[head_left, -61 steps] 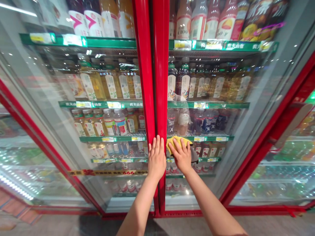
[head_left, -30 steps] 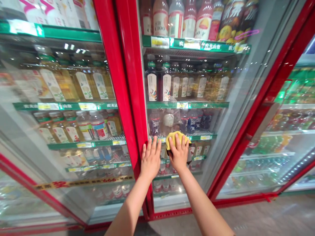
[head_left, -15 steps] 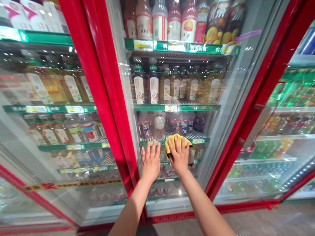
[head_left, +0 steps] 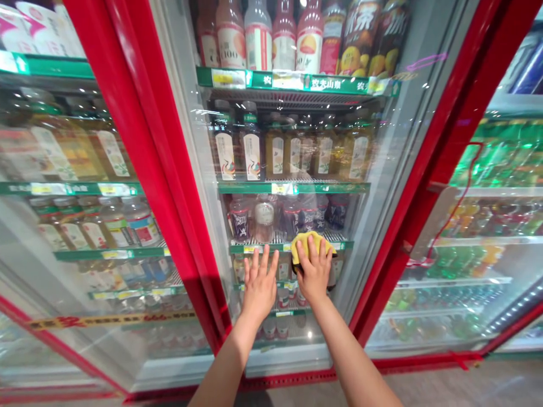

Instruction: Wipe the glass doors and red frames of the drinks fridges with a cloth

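Note:
My left hand [head_left: 258, 285] lies flat on the glass door [head_left: 284, 353] of a drinks cooler, its fingers spread and nothing in it. To its right, my right hand [head_left: 314, 271] presses a yellow cloth [head_left: 311, 240] with a dark edge against the same glass. The fingers of that hand are spread over the cloth, and its palm covers the cloth's lower part. Behind the glass stand rows of bottles, with pink-labelled ones [head_left: 309, 45] on the top shelf.
Red door frames [head_left: 153, 130] flank the glass on both sides. A grey handle [head_left: 436, 220] with a red cord sits on the right frame. More coolers with bottles [head_left: 112, 152] stand left and right. Grey floor [head_left: 445, 384] shows at the bottom right.
The view has shifted, so the cooler appears further left. The cloth and my right hand have moved right across the glass; my left hand has also moved slightly right relative to the door.

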A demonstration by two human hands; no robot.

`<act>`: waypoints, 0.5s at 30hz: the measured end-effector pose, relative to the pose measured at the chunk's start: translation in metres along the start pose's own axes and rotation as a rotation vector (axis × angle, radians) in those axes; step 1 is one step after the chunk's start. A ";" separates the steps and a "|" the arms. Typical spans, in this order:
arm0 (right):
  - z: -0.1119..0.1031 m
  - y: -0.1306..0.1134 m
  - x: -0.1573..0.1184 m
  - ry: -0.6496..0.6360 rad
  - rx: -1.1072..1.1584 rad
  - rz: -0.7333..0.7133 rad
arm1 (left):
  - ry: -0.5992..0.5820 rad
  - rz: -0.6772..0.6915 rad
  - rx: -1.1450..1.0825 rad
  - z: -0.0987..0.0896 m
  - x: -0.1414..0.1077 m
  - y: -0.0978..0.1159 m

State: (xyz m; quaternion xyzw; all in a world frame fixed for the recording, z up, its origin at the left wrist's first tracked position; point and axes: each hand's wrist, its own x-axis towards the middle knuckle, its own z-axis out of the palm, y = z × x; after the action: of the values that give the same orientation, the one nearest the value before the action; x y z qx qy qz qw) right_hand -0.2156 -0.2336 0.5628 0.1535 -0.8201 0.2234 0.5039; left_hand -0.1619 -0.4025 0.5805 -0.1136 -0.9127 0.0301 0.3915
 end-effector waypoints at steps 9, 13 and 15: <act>-0.014 0.055 0.012 0.203 0.045 0.228 | 0.004 0.026 -0.006 0.005 0.004 0.016; -0.006 0.041 -0.010 0.098 0.040 0.142 | -0.007 0.050 -0.008 0.006 0.004 0.021; -0.012 0.043 0.002 0.048 0.034 0.034 | -0.020 0.064 -0.013 0.005 0.009 0.025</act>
State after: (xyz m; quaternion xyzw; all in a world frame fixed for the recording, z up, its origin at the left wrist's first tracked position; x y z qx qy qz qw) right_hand -0.2279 -0.1907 0.5596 0.1427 -0.8064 0.2492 0.5169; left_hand -0.1671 -0.3760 0.5798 -0.1450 -0.9126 0.0378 0.3804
